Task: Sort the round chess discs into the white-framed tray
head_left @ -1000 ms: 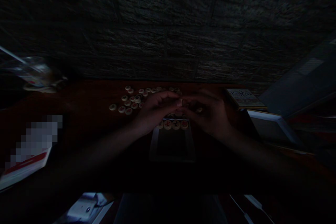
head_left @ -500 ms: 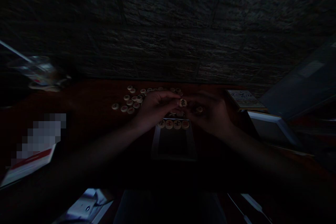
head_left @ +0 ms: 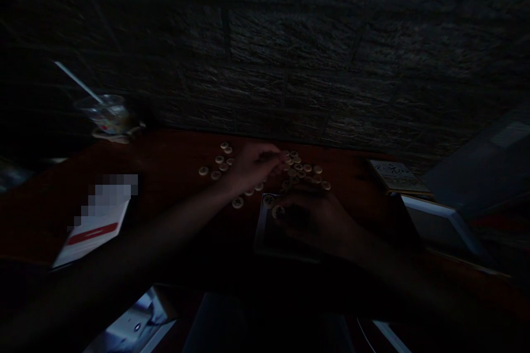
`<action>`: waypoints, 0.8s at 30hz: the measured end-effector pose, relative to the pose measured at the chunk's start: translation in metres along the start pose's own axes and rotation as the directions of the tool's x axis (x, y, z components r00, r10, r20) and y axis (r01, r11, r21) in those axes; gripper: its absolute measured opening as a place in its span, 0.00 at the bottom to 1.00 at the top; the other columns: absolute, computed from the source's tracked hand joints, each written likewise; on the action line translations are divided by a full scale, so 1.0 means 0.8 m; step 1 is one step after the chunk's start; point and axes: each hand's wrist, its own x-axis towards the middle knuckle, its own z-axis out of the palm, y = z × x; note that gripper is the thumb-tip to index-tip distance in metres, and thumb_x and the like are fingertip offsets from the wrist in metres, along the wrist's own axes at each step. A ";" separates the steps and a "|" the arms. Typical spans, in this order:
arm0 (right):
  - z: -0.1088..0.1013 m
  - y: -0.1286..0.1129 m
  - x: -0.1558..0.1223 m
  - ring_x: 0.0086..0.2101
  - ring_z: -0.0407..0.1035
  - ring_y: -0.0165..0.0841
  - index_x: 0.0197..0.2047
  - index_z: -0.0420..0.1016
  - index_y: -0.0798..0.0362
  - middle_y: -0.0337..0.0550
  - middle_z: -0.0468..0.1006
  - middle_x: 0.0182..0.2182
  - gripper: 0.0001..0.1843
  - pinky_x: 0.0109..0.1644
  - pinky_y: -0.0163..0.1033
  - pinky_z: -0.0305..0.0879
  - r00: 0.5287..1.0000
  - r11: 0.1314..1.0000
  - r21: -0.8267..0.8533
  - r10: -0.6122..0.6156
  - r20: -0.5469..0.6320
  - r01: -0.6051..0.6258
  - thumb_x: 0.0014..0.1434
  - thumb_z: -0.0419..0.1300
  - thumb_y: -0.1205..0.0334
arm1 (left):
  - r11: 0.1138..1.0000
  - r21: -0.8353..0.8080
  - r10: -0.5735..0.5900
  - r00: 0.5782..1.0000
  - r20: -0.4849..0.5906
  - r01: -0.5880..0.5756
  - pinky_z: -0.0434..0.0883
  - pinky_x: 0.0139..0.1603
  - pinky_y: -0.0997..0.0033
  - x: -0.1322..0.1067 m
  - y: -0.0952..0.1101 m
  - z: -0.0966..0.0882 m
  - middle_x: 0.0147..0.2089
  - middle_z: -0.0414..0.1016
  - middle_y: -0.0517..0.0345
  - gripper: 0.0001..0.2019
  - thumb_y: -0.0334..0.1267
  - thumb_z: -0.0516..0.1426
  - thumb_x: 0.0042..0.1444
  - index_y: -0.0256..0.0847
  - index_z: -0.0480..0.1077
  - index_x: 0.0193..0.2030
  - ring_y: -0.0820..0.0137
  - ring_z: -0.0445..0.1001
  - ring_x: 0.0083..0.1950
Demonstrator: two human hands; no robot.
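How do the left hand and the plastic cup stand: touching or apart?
Apart: the head view shows the left hand well away from the plastic cup, with tabletop and xiangqi pieces between them.

Xiangqi discs [head_left: 300,170]: round, flat, cream, with engraved characters, some red, some dark. Main loose cluster lies just right of the left hand [head_left: 252,168], fingertips at its edge, contact unclear. Smaller group [head_left: 219,162] sits left of that hand. A few singles lie below it, including one disc [head_left: 237,202] with a dark character. Another disc [head_left: 269,201] sits at the top corner of a white-edged dark tray [head_left: 259,226]. Last disc [head_left: 278,212] sits at the right hand [head_left: 318,223] fingertips, grip unclear.
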 end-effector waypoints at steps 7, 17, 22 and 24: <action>0.014 -0.005 0.005 0.43 0.77 0.39 0.40 0.81 0.52 0.45 0.84 0.41 0.05 0.46 0.41 0.71 0.996 0.996 -0.084 0.038 0.087 -0.031 0.59 0.68 0.68 | 0.920 0.297 0.245 0.967 0.073 -0.255 0.70 0.39 0.70 -0.005 -0.026 0.002 0.33 0.82 0.58 0.10 0.36 0.58 0.63 0.40 0.80 0.34 0.70 0.78 0.37; 0.023 -0.005 0.007 0.44 0.79 0.40 0.42 0.85 0.52 0.45 0.86 0.43 0.09 0.49 0.44 0.73 0.982 0.985 -0.171 0.016 0.188 0.017 0.58 0.70 0.71 | 0.879 0.385 0.247 0.959 0.141 -0.283 0.69 0.38 0.68 -0.013 -0.032 0.007 0.32 0.82 0.58 0.11 0.36 0.58 0.64 0.40 0.80 0.34 0.69 0.78 0.35; 0.019 -0.004 0.001 0.44 0.79 0.41 0.41 0.86 0.50 0.44 0.86 0.42 0.09 0.49 0.45 0.74 0.986 0.983 -0.177 -0.027 0.165 0.057 0.57 0.71 0.71 | 0.891 0.368 0.233 0.964 0.130 -0.265 0.71 0.39 0.68 -0.011 -0.034 0.005 0.34 0.83 0.57 0.11 0.35 0.57 0.64 0.40 0.81 0.35 0.67 0.79 0.37; 0.018 -0.004 0.000 0.43 0.79 0.41 0.40 0.86 0.50 0.44 0.86 0.41 0.09 0.48 0.45 0.74 0.987 0.978 -0.193 -0.045 0.152 0.074 0.57 0.70 0.71 | 0.897 0.360 0.226 0.966 0.127 -0.257 0.70 0.39 0.67 -0.010 -0.034 0.004 0.34 0.83 0.57 0.11 0.36 0.57 0.64 0.40 0.81 0.35 0.67 0.79 0.37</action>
